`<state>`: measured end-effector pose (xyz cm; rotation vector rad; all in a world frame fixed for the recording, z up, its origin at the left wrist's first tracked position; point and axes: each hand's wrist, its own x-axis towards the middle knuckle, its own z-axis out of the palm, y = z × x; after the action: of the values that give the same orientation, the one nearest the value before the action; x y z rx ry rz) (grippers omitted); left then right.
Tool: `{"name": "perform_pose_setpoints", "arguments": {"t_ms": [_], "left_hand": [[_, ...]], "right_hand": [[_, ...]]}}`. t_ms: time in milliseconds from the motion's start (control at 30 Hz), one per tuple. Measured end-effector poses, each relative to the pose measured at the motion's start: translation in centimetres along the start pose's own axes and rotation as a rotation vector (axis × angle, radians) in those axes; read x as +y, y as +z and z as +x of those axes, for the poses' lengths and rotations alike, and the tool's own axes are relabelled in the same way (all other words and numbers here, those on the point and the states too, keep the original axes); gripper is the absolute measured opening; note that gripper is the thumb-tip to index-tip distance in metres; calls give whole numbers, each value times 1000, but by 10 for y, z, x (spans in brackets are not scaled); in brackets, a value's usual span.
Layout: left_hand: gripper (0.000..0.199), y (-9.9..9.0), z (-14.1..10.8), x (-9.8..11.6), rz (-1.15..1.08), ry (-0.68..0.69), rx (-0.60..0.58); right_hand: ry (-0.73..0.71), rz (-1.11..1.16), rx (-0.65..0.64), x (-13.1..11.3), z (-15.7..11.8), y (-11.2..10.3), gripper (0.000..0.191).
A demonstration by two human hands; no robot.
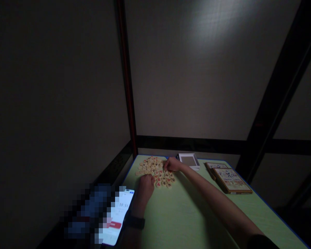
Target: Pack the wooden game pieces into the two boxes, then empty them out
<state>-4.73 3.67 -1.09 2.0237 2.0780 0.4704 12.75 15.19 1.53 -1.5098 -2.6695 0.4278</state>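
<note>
Many round wooden Chinese chess pieces [158, 172] with red and black characters lie in a loose spread at the far left of the table. My left hand [147, 183] rests at the near left edge of the spread, fingers curled in, with a dark band on the wrist. At the spread's far right side is my right hand [172, 164], its fingers bent down and drawn together over the pieces. What either hand has between its fingertips is hidden or too small to make out.
The green table [176, 214] has a blue edge and stands against panelled walls. An open white box [189, 160] sits at the back. On the right lie flat printed boxes [232, 180], partly stacked. A lit phone [119, 218] is beside my left forearm.
</note>
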Motion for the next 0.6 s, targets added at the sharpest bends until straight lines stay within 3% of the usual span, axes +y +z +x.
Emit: {"name": "perform_pose_setpoints", "arguments": {"t_ms": [167,333,467,600], "left_hand": [[23,2,1,-3,7,18,4],[25,2,2,-3,28,12,-5],[30,3,3,-4,48,-3,-1],[32,4,2,-5,50,-8,0]], "right_hand": [[-9,-113,36,-13,1,-5,27],[13,-228,144,-46,4,-1,31],[12,-284,135,-69,8,5,30],[9,-304,88,-75,13,7,35]]}}
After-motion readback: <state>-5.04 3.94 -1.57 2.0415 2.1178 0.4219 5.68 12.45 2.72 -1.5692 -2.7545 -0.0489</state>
